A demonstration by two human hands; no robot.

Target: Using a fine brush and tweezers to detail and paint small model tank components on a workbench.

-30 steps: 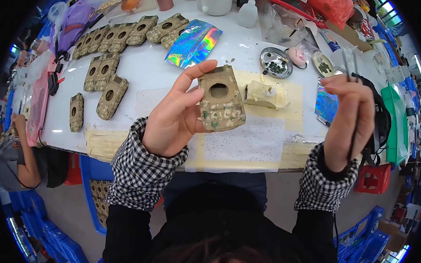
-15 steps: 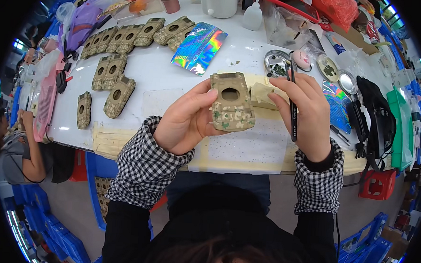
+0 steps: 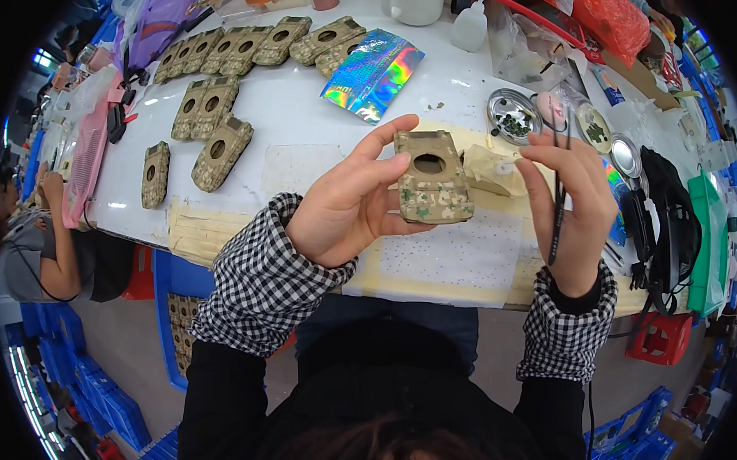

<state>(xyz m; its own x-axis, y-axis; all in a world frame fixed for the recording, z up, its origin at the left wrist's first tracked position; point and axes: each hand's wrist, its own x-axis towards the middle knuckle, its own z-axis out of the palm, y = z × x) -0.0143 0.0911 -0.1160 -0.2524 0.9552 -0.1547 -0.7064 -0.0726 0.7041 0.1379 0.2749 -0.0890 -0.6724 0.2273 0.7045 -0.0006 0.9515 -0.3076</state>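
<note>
My left hand point(image 3: 336, 208) is closed round the left side of a camouflage-painted model tank hull point(image 3: 437, 202), thumb on top. The hull is held above the table, with a round hole in its upper face and green patches on its near end. My right hand point(image 3: 583, 211), to the right of it, has black tweezers point(image 3: 557, 226) tucked across its fingers, points upward and away from the hull. Thumb and index finger come near each other; whether something tiny is between them I cannot make out. A block wrapped in yellowish tape point(image 3: 490, 171) lies behind.
Several more camouflage hulls point(image 3: 222, 151) stand at the left and far left. A shiny holographic pouch point(image 3: 374, 74) lies beyond my left hand. Round tins, one with dark green bits point(image 3: 514, 125), sit far right. A dotted white sheet point(image 3: 441, 262) covers the near table.
The hull and both hands sit slightly farther right in view, as does the whole table scene. My right hand has turned, and the tweezers' two prongs now show apart.
</note>
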